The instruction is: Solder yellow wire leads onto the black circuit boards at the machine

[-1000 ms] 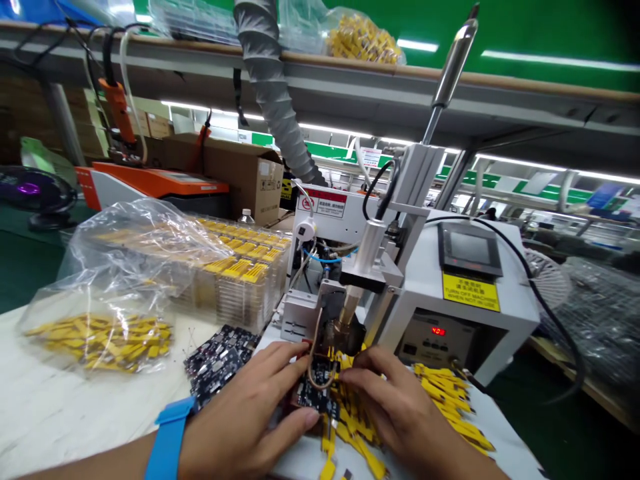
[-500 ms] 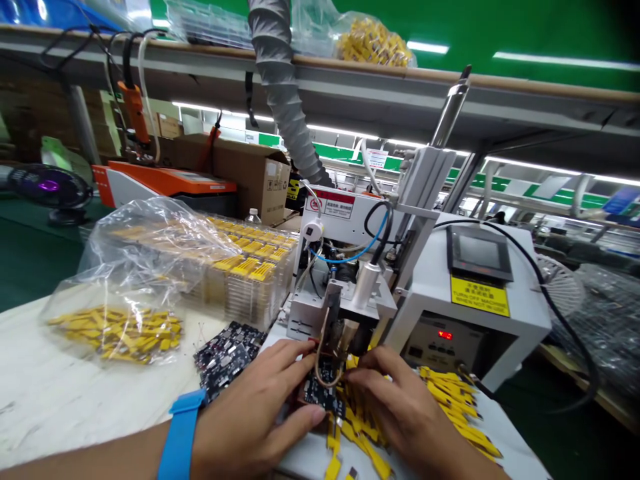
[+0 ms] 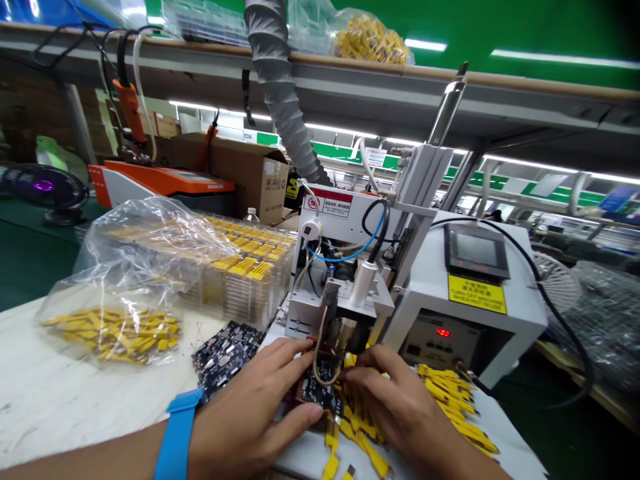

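Note:
A dark circuit board (image 3: 323,390) lies under the head of a hot-press machine (image 3: 350,293), partly covered by a curved wire. My left hand (image 3: 265,400), with a blue band (image 3: 176,430) at the wrist, holds the board's left side, index finger at the far end and thumb near the front. My right hand (image 3: 400,400) is bent in a pinch at the board's right edge, against a yellow flex cable (image 3: 350,361); its fingertips are partly hidden. More yellow cables (image 3: 363,440) lie beneath and in front of it.
Loose boards (image 3: 225,357) are piled left of my hand. Behind them are a plastic bag (image 3: 115,327) of yellow cables and stacked clear trays (image 3: 250,293). At right stands a control box (image 3: 480,287) beside spread cables (image 3: 455,407). A grey duct (image 3: 280,87) hangs above.
The view shifts very slightly. Both hands keep their places at the board, and the red display on the control box shows clearer digits.

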